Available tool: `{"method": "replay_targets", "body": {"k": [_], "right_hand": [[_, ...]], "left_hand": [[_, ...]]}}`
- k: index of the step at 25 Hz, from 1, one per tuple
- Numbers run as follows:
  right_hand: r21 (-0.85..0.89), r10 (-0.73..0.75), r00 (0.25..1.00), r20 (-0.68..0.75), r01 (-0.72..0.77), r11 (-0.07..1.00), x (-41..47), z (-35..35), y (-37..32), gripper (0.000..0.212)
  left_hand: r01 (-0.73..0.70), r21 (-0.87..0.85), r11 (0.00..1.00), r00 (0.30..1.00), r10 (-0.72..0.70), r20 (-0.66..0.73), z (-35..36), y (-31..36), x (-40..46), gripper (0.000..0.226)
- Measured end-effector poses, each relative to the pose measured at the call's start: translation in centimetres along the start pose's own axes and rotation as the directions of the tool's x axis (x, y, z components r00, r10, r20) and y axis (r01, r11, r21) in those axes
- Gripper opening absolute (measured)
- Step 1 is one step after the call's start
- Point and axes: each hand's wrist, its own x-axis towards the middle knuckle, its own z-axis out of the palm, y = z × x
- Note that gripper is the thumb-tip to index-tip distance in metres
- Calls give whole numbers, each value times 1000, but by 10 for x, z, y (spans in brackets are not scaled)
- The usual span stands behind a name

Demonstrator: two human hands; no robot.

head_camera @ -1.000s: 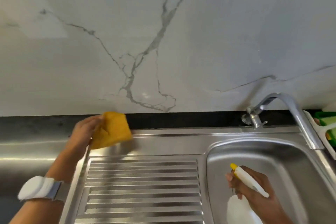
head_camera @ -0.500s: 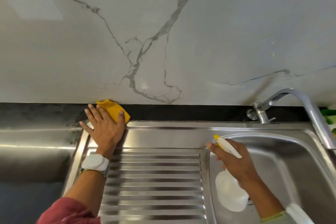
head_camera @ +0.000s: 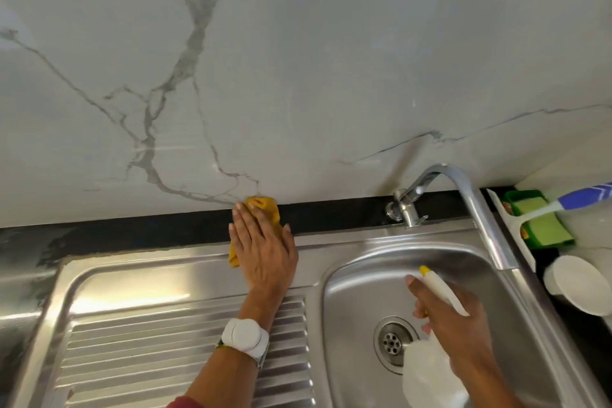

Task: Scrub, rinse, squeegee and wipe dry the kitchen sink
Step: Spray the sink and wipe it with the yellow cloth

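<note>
A stainless steel sink (head_camera: 361,262) has a ribbed drainboard (head_camera: 149,341) on its left and a basin with a round drain (head_camera: 392,343) on its right. My left hand (head_camera: 263,247) lies flat with straight fingers on a yellow cloth (head_camera: 266,207), pressing it against the sink's back rim and the black ledge. My right hand (head_camera: 458,325) grips a white spray bottle (head_camera: 430,371) with a yellow nozzle over the basin. The chrome tap (head_camera: 463,202) arches over the basin's back right.
To the right of the sink a white squeegee with a blue handle (head_camera: 543,209) lies across a green sponge (head_camera: 538,220) in a green holder. A white round bowl (head_camera: 576,288) stands in front of them. A marble wall rises behind the black ledge.
My left hand has slid the yellow cloth to the right along the sink's back rim. My right hand with the spray bottle stays over the basin.
</note>
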Motion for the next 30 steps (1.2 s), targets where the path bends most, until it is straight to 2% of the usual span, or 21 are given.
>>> {"method": "replay_targets", "body": {"k": [2,3,4,5,6,8,10,12,14,15,16,18,19,20,21,23,24,25,27,28,30], "right_hand": [[-12,54,998,-21,-54,998,1,-27,18,22],[-24,86,996,-26,-86,996,1,-38,26,25],[-37,113,993,-24,-114,993,-1,-45,32,27],[-38,143,989,-22,-144,989,-4,-50,35,27],[-27,168,986,-19,-168,985,-8,-54,35,24],[-15,168,986,-22,-168,986,-16,-62,38,14],[-27,142,990,-18,-142,989,-24,-72,36,13],[-49,98,995,26,-96,994,-35,-78,31,13],[-77,55,996,71,-50,996,-39,-78,28,20],[-73,42,996,83,-36,997,-42,-77,25,23],[-68,34,995,97,-27,997,-47,-74,24,24],[-76,10,992,125,0,997,-50,-65,19,23],[-78,-10,990,137,21,997,-52,-60,16,22],[-69,-34,989,144,45,997,-54,-55,14,20],[-55,-47,988,147,56,997,-58,-50,10,16],[-34,-53,986,156,59,998,-64,-48,6,11],[-36,-53,985,162,59,998,-68,-49,4,10],[-49,-48,986,162,57,997,-74,-50,2,10],[-46,-45,991,123,51,998,-83,-58,-4,10],[-32,-38,996,83,40,999,-86,-66,-3,7],[-17,-19,1000,-13,19,1000,-95,-82,-3,6]], "left_hand": [[41,34,999,998,-43,48,11,29,-2,80],[8,19,1000,995,-10,104,15,51,-7,75],[-116,-10,993,982,116,152,21,77,-18,69],[-290,-53,955,938,295,182,29,104,-32,66],[-446,-100,889,859,457,229,37,130,-45,66],[-616,-230,753,703,658,270,42,156,-40,64],[-728,-301,616,588,787,189,47,152,-19,51],[-666,-454,592,482,806,344,20,126,-14,34],[-387,-616,686,425,725,542,-13,93,-24,34],[-179,-654,735,432,656,619,-33,77,-32,30],[-10,-673,739,497,588,638,-53,53,-39,28],[202,-664,720,694,373,616,-90,3,-43,25],[244,-620,746,793,215,570,-108,-25,-44,21],[229,-545,806,890,53,453,-124,-54,-42,17],[194,-430,882,960,-81,267,-137,-82,-40,13],[206,-231,951,976,-218,-27,-134,-135,-33,10],[249,-141,958,963,-261,-70,-118,-157,-33,16],[306,-94,947,947,-312,-68,-103,-168,-36,22],[334,-130,933,937,-344,-58,-65,-153,-56,29],[284,-192,940,957,-291,-10,-46,-128,-69,31],[130,-381,915,987,-82,140,-24,-42,-106,36]]}}
